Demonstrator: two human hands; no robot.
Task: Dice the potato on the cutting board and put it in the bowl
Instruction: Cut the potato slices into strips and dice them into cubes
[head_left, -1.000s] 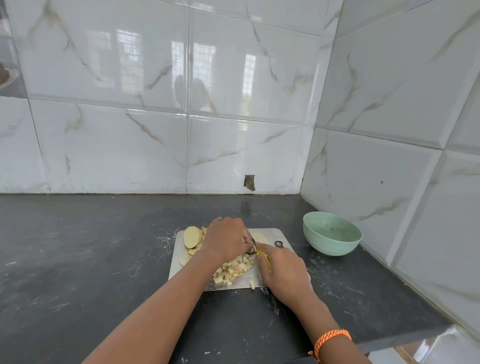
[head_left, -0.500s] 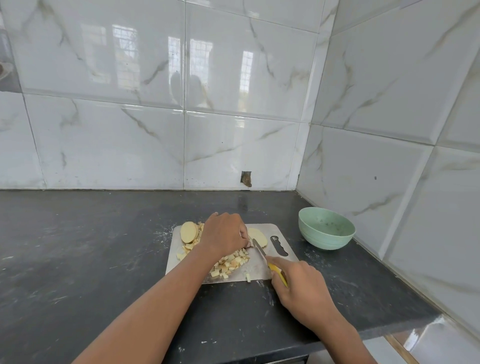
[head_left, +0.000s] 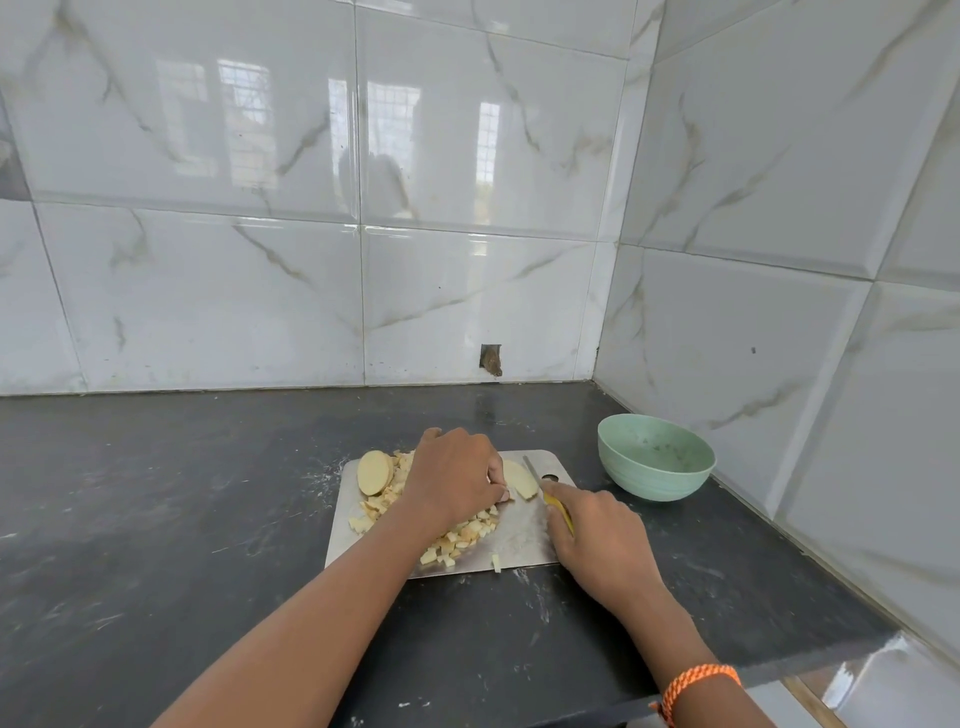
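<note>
Two hands (head_left: 457, 475) crowd the cutting board (head_left: 524, 545), bowl (head_left: 655, 470) near.

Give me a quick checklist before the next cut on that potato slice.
1. Knife held: right hand grips the yellow-handled knife. Ok.
2. Piece steadied: left hand pinches the pale potato slice by its left edge. Ok.
3. Fingertips off the cut line: they sit beside the slice, and the blade is just to its right. Cannot tell.
4. Room on the steel cutting board: bare patch under the knife. Ok.
5. Mint-green round bowl ready: upright, to the right of the board, no dice in it. Ok.
6. Uncut stock: another slice waits at the board's left end, beside the diced pile. Not ok, still to dice.
</note>
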